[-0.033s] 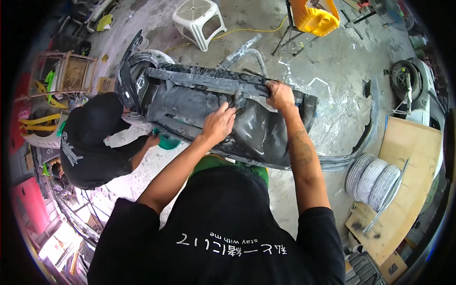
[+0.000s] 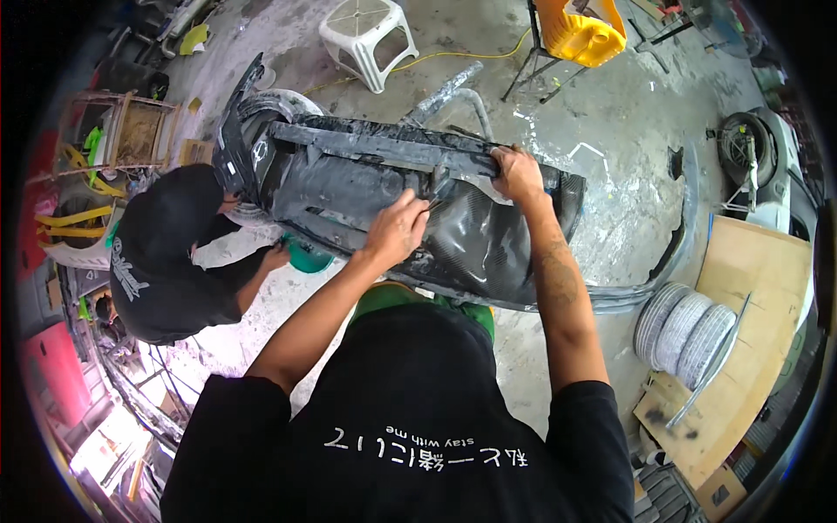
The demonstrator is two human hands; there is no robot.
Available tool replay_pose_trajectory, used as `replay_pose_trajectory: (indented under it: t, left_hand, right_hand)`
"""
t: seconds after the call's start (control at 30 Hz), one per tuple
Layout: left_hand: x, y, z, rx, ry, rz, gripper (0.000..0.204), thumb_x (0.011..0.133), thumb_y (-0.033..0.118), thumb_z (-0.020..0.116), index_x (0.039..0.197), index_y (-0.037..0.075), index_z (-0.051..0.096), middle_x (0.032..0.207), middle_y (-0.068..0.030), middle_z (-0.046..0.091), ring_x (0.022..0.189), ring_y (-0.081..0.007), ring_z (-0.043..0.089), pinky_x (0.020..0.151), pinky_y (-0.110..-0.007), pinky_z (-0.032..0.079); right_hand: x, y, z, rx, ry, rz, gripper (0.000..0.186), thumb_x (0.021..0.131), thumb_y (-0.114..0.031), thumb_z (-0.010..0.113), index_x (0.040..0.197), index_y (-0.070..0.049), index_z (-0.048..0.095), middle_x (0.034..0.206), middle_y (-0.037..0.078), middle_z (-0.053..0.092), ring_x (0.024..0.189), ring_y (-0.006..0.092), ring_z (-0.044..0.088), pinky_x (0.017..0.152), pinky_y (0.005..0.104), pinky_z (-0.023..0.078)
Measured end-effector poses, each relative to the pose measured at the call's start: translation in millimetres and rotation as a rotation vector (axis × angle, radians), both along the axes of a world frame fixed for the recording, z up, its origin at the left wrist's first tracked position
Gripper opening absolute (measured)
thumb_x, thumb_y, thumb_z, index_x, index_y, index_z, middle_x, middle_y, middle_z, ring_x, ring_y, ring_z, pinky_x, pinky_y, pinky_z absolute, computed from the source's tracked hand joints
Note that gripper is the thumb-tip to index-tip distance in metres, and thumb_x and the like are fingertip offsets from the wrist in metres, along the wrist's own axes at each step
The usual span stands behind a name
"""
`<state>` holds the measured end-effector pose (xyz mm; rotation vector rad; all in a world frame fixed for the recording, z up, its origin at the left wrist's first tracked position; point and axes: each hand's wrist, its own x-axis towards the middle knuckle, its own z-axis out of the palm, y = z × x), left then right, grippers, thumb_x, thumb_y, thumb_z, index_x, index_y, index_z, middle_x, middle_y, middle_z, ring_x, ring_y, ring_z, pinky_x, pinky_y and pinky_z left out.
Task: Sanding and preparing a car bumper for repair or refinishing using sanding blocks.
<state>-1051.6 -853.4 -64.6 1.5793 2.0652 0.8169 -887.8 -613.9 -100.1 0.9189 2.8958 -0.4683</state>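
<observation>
A long dusty black car body part (image 2: pixel 349 183), maybe a bumper, lies across supports before me. Its right half shows a glossy carbon-weave surface (image 2: pixel 471 240). Over its middle is my left hand (image 2: pixel 398 228), fingers pinched together; a thin dark bit shows at the fingertips, too small to name. My right hand (image 2: pixel 518 174) is closed over the far edge of the part, with the fingers bent and partly hidden. Just below that hand a pale patch shows through or on the part; I cannot tell which.
On the left a co-worker in black (image 2: pixel 157 253) bends close to the part, near a green basin (image 2: pixel 307 254). Beyond stand a white stool (image 2: pixel 362 35) and a yellow plastic chair (image 2: pixel 586 33). At right are grey tires (image 2: pixel 684 331) and a wooden board (image 2: pixel 750 305).
My left hand has shifted very slightly left and toward me. The co-worker's head has moved up a little. My right hand keeps its place on the edge.
</observation>
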Motion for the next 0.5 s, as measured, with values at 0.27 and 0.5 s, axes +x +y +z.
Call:
replay_pose_trajectory:
  t: [0.27,0.5]
  left_hand:
    - [-25,-34,-1,0.061,-0.462,0.295,0.021,0.093,0.01,0.064,0.111,0.0,0.064,0.084,-0.0022,0.056,0.067,-0.0099,0.053,0.061,-0.026,0.045]
    - [3,-16,31,-0.311,-1.318,0.14,0.027,0.101,0.027,0.055,0.117,0.006,0.061,0.078,-0.0004,0.059,0.06,-0.0064,0.056,0.046,-0.021,0.043]
  right_hand:
    - [27,-120,54,-0.322,0.677,-0.225,0.026,0.085,-0.006,0.065,0.11,-0.001,0.061,0.101,0.017,0.064,0.096,0.0355,0.063,0.087,0.0406,0.05]
    - [38,-194,54,-1.169,0.978,-0.771,0.048,0.095,-0.01,0.064,0.138,0.002,0.048,0.126,0.011,0.062,0.101,0.0142,0.064,0.088,0.0289,0.054]
